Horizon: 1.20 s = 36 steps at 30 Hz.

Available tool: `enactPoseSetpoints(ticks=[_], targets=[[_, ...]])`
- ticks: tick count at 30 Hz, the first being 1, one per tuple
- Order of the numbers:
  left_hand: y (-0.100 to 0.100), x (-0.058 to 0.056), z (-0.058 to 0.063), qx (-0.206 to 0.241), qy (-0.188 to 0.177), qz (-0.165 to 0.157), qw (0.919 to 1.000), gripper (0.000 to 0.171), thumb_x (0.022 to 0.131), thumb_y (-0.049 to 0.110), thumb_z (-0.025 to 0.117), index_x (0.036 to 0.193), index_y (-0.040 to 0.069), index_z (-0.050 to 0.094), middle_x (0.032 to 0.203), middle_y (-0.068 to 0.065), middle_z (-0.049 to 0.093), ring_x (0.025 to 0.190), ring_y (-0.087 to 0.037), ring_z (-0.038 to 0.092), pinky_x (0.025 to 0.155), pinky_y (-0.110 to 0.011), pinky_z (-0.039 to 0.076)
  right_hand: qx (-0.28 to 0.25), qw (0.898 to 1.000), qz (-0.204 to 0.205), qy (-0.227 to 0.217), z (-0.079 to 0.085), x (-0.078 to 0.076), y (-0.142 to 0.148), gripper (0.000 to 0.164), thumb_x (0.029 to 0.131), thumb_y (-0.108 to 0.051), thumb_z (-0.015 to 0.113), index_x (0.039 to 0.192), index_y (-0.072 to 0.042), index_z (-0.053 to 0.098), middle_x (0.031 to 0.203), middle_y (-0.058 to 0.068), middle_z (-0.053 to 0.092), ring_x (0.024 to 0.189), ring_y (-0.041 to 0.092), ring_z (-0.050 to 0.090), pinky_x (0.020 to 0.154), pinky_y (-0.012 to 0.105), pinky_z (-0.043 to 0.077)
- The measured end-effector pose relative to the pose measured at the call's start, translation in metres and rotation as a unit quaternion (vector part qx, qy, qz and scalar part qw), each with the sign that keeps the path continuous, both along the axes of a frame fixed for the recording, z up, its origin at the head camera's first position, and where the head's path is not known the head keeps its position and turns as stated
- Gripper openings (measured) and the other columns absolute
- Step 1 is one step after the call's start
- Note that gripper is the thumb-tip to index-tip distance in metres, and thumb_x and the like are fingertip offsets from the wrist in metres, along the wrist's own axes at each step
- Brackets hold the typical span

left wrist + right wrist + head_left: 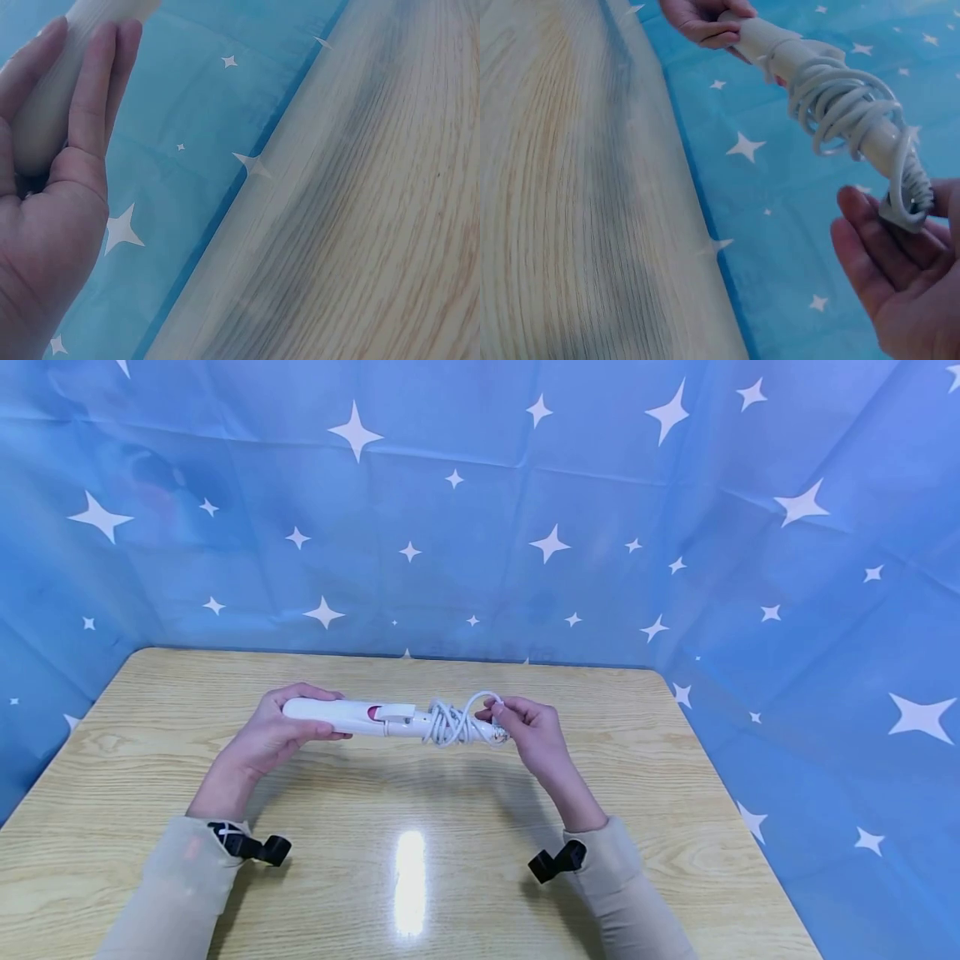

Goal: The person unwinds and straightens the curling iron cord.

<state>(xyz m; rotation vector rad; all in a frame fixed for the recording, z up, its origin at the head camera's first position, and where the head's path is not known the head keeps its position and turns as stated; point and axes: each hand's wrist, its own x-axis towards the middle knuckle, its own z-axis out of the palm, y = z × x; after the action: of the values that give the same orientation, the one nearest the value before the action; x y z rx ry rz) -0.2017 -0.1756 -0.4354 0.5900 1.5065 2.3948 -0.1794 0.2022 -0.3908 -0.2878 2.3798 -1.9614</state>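
Observation:
A white curling iron with a red patch and a lever is held level above the table, its long side across the head view. My left hand grips its thick, rounded left end, thumb on the near side and fingers on the far side. A pale power cord is wound in several loops round the slimmer right part. At that end my right hand pinches the cord near its ribbed sleeve. In the left wrist view the left hand wraps the smooth rounded end; the cord is out of sight there.
A light wood-grain table lies under both hands, with a bright reflection near its front. Blue cloth with white stars hangs behind the table and along its sides. Each wrist wears a small black camera mount.

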Motion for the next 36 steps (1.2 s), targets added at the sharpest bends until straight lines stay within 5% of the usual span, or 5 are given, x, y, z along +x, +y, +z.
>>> enactPoseSetpoints(ticks=[6,16,22,36], targets=[[0.001,0.000,-0.001,-0.006,-0.007,0.002,1.0000,0.044,0.083,-0.027,0.063,0.110,0.004,0.077,0.121,-0.013,0.065,0.110,-0.028,0.064,0.088,-0.050,0.062,0.029,0.996,-0.026,0.077,-0.005,0.003,-0.003,0.028,0.105,-0.015,0.061,0.119,0.007,0.071,0.105,0.020,0.075,0.103,0.028,0.072,0.083,0.024,0.062],[0.001,0.000,-0.003,-0.003,-0.003,-0.002,1.0000,0.044,0.083,-0.026,0.063,0.111,0.004,0.077,0.119,-0.013,0.068,0.109,-0.028,0.064,0.086,-0.053,0.062,0.032,0.991,-0.084,0.095,-0.006,0.005,-0.010,0.024,0.104,-0.015,0.063,0.114,0.003,0.074,0.101,0.019,0.076,0.097,0.031,0.074,0.076,0.018,0.059],[-0.002,0.001,-0.004,0.006,-0.004,-0.009,0.9999,0.043,0.085,-0.026,0.060,0.111,0.003,0.077,0.118,-0.013,0.068,0.107,-0.027,0.065,0.086,-0.051,0.062,0.060,0.980,-0.097,0.161,-0.007,0.005,-0.008,0.020,0.102,-0.010,0.065,0.113,0.003,0.075,0.100,0.018,0.076,0.093,0.031,0.075,0.082,0.018,0.059],[-0.006,0.001,-0.008,0.023,-0.033,0.010,0.9991,0.041,0.088,-0.026,0.058,0.111,0.003,0.076,0.119,-0.013,0.067,0.106,-0.027,0.066,0.088,-0.048,0.062,0.076,0.991,-0.033,0.108,-0.006,0.006,0.024,0.022,0.102,-0.012,0.065,0.115,0.004,0.073,0.096,0.017,0.075,0.083,0.023,0.073,0.068,0.021,0.058]])
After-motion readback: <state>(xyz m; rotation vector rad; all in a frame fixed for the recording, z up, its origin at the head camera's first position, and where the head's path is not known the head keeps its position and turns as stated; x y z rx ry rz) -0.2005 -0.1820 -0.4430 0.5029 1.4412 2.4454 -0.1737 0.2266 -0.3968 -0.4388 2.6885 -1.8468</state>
